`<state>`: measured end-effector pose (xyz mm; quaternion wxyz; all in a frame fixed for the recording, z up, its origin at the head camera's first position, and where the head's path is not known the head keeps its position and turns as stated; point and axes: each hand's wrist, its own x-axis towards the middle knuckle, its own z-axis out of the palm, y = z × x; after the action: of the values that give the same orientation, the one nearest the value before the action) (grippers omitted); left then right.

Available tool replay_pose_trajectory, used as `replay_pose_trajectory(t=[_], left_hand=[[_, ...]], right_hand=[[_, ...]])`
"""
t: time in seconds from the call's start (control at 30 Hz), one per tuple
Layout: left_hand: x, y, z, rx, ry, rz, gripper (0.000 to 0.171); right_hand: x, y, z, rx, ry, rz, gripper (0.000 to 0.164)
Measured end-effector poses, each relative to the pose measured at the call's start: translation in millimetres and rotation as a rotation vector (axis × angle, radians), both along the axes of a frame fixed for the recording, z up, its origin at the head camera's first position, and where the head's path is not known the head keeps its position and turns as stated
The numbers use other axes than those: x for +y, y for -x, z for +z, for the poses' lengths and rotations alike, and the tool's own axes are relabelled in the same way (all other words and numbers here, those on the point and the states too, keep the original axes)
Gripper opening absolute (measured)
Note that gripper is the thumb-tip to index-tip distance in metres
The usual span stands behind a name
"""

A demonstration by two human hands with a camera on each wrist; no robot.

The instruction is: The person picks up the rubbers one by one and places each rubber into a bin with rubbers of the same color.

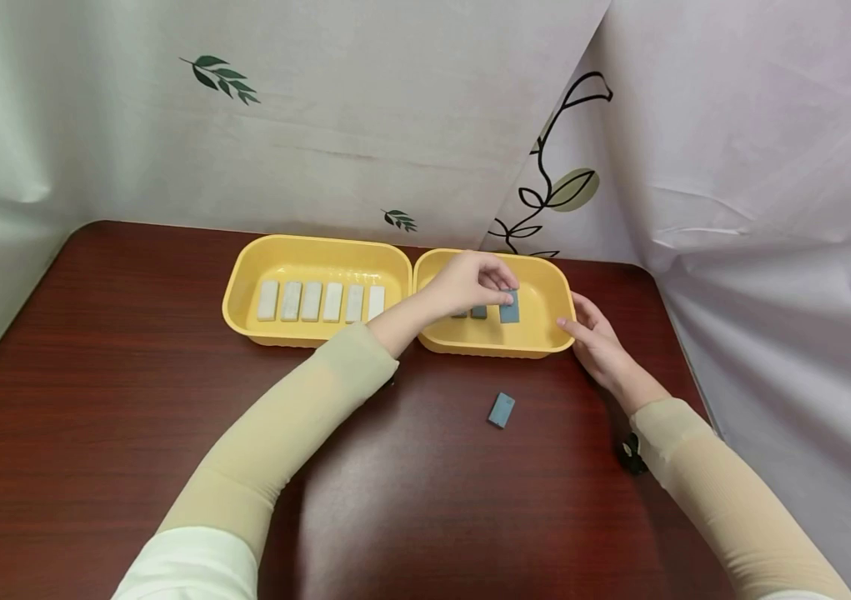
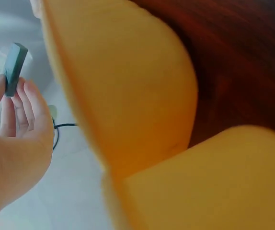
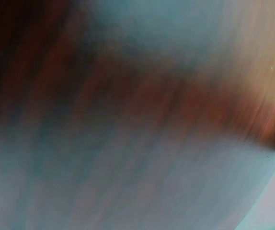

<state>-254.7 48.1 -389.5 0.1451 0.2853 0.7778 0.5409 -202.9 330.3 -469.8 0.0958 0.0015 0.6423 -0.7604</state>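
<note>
Over the right yellow tray (image 1: 496, 343), my left hand (image 1: 463, 283) pinches a blue-grey rectangular block (image 1: 510, 308) between thumb and fingertips. The left wrist view shows the same block (image 2: 16, 69) held on end, with the fingers behind it. Two similar blocks, one of them this dark block (image 1: 478, 312), lie in that tray, partly hidden by the hand. My right hand (image 1: 601, 346) grips the tray's right end, thumb over the rim and fingers along the outside. Another blue-grey block (image 1: 502, 410) lies on the table in front of the tray.
A second yellow tray (image 1: 320, 243) adjoins on the left, with several whitish blocks (image 1: 312, 301) lined up in it. Both stand on a dark red-brown table (image 1: 132, 392). Pale printed curtains (image 1: 365, 125) hang behind and at the sides. Mostly blurred tabletop (image 3: 128, 158) fills the right wrist view.
</note>
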Motion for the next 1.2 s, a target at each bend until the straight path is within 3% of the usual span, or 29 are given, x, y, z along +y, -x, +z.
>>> replay_pose_trajectory(t=[0.27, 0.47, 0.7, 1.0, 1.2], left_hand=[[8, 7.5, -14.4, -0.098, -0.020, 0.113, 0.020], [17, 12.6, -22.8, -0.116, 0.013, 0.163, 0.018], [24, 19.7, -23.9, -0.082, 0.082, 0.187, 0.018], [30, 23.2, -28.8, 0.039, 0.229, 0.163, 0.014], [32, 22.2, -36.9, 0.066, 0.237, 0.159, 0.011]], right_hand=[[0, -0.3, -0.4, 0.003, -0.001, -0.001, 0.041], [0, -0.2, -0.2, 0.004, -0.010, 0.004, 0.040], [1, 0.4, -0.7, 0.004, -0.011, 0.007, 0.041], [2, 0.8, -0.3, 0.012, -0.006, 0.011, 0.041], [1, 0.6, -1.0, 0.006, 0.000, 0.006, 0.041]])
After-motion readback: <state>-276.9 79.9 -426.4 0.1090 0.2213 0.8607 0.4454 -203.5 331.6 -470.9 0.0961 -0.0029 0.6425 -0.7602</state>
